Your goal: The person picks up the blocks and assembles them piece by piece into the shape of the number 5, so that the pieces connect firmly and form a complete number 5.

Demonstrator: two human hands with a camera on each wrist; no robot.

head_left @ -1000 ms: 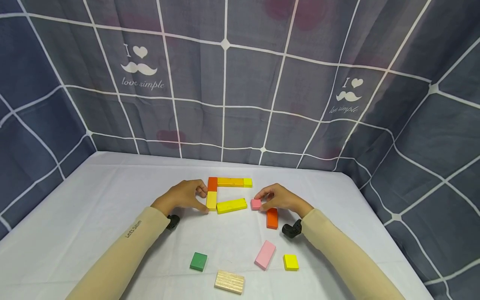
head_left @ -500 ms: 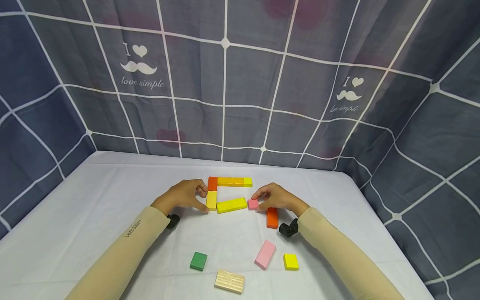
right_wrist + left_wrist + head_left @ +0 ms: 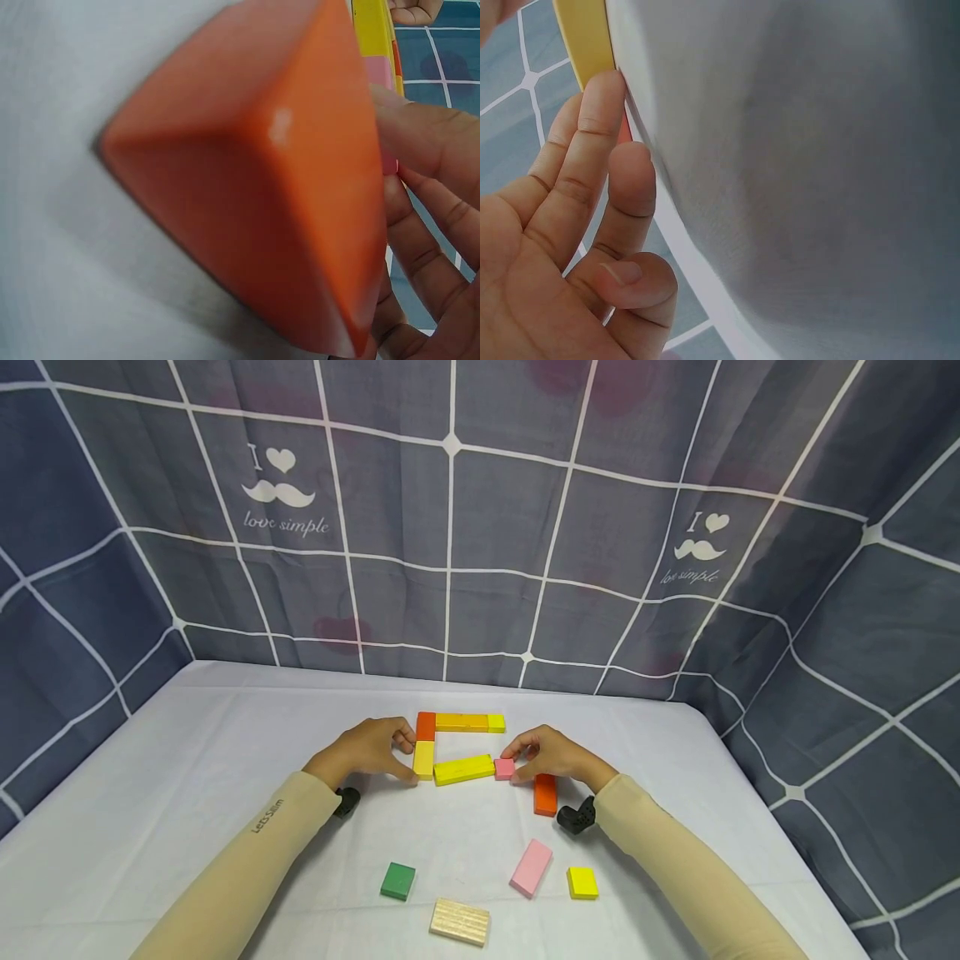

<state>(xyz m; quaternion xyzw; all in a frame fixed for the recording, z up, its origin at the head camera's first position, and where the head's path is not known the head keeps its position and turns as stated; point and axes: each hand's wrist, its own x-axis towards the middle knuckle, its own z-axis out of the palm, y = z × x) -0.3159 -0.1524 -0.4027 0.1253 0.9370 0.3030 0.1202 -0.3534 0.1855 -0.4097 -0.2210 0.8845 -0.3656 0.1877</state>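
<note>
My right hand point(image 3: 558, 753) pinches a small pink block point(image 3: 503, 769) between thumb and fingers. That block touches or nearly touches the right end of a long yellow block point(image 3: 463, 769), which lies slightly slanted. Fingers of my left hand point(image 3: 373, 747) rest along the left side of a yellow block point(image 3: 423, 761), also seen as a yellow block point(image 3: 589, 37) in the left wrist view. Above it sits an orange-red block point(image 3: 426, 727), joined rightward by an amber block point(image 3: 462, 722) and a small yellow block point(image 3: 497, 723). An orange block point(image 3: 315, 172) partly hides the right hand's pinch.
Toward me lie a green block point(image 3: 397, 881), a bare wood block point(image 3: 460, 922), a larger pink block point(image 3: 531, 868) and a yellow square block point(image 3: 582, 883). A white cloth point(image 3: 300, 893) covers the table. Behind it hangs a grey checked curtain point(image 3: 390, 602).
My right hand has slid the small pink block left until it meets or nearly meets the long yellow block's end. The left hand has stayed in place.
</note>
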